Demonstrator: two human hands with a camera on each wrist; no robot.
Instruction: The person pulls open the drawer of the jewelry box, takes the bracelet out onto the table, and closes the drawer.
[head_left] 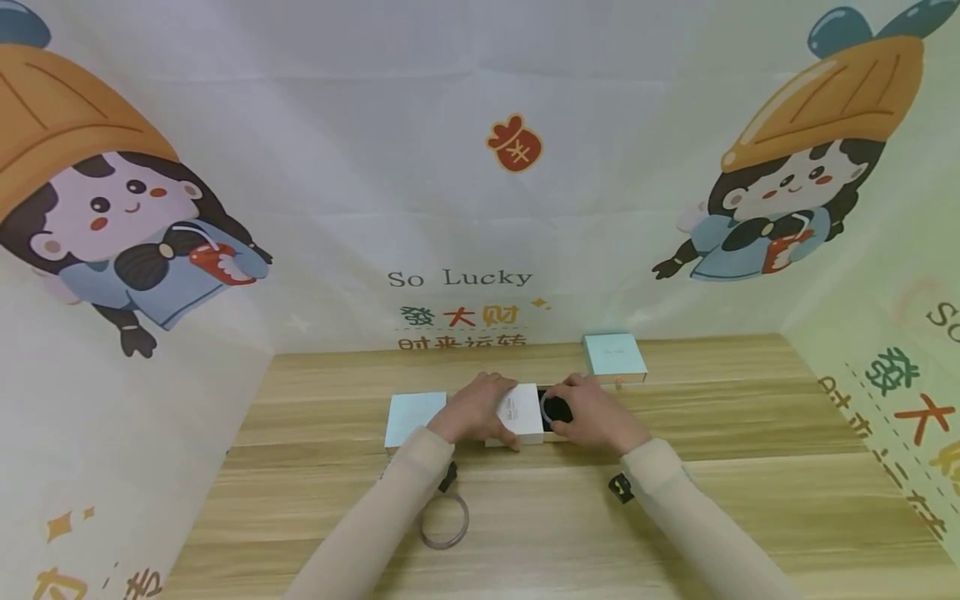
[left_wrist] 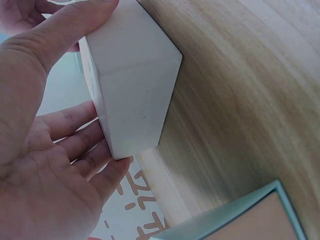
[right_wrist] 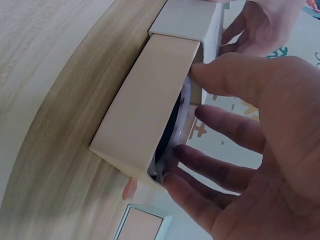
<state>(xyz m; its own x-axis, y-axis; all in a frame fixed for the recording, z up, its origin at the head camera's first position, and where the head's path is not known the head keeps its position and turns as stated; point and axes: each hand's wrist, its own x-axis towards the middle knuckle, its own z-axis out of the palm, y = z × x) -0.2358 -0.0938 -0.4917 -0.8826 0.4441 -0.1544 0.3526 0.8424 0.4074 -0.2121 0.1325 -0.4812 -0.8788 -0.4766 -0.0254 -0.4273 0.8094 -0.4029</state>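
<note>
A white drawer-style box (head_left: 525, 410) lies on the table, its drawer (right_wrist: 142, 90) slid out to the right. My left hand (head_left: 478, 408) grips the white outer sleeve (left_wrist: 135, 85), thumb on the near side and fingertips at the far side. Over the pulled-out drawer, my right hand (head_left: 594, 414) holds a pale, translucent bangle (right_wrist: 180, 117) between thumb and fingers. The bangle sits tilted within the drawer, against a black lining. Part of the drawer is hidden behind the right hand in the head view.
A second bangle (head_left: 444, 546) lies on the table near my left forearm. One pale blue box (head_left: 415, 417) stands beside my left hand, and another pale blue box (head_left: 617, 357) is at the back right. A printed cloth (head_left: 600, 208) hangs behind the table (head_left: 720, 517).
</note>
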